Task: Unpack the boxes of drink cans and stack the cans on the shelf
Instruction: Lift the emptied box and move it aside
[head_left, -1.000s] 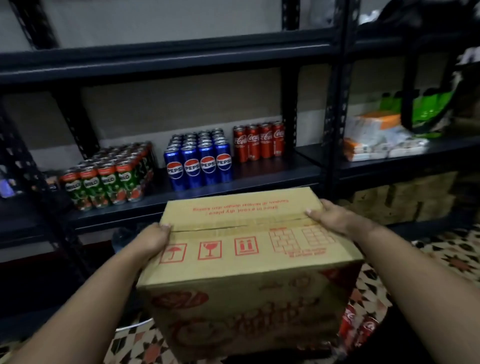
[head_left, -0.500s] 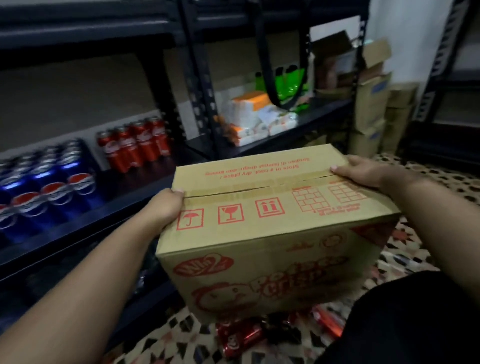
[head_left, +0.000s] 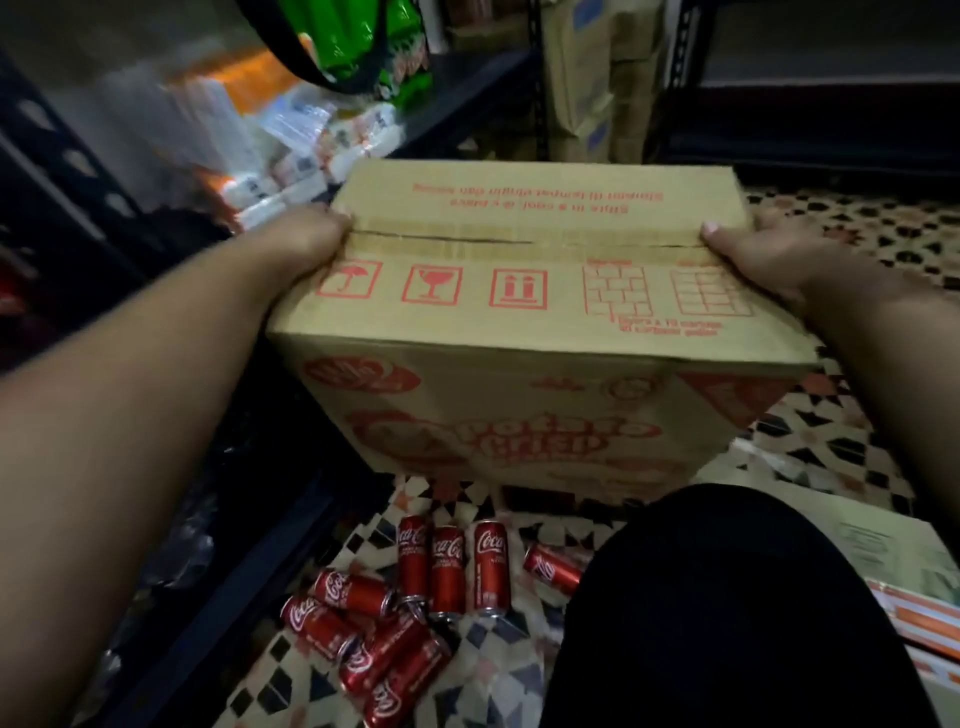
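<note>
cardboard box (head_left: 519, 322), tan with red handling symbols and its top seam closed, sits at the centre of the view, held off the patterned tile floor (head_left: 831, 447) between two hands. left hand (head_left: 306, 241) clasps the box's 9 o'clock end, fingers curled over the top edge at the seam; right hand (head_left: 748, 249) holds the 3 o'clock end, thumb on top, so each grip is closed on the box. red cola cans (head_left: 415, 603) lie loose on the floor at 6 o'clock, some standing, most tipped over, just beside a dark-clothed knee (head_left: 727, 613). dark metal shelf (head_left: 457, 98) with packets runs from 9 to 12 o'clock, more cartons (head_left: 597, 78) at 12 o'clock. the step in hand appears to be moving the box itself, either fetching it for opening or clearing it away; the frame cannot say whether it is full. the next move likely calls for setting it down level, clear of the cans, then either splitting the seam or gathering the loose cans for the shelf.
</note>
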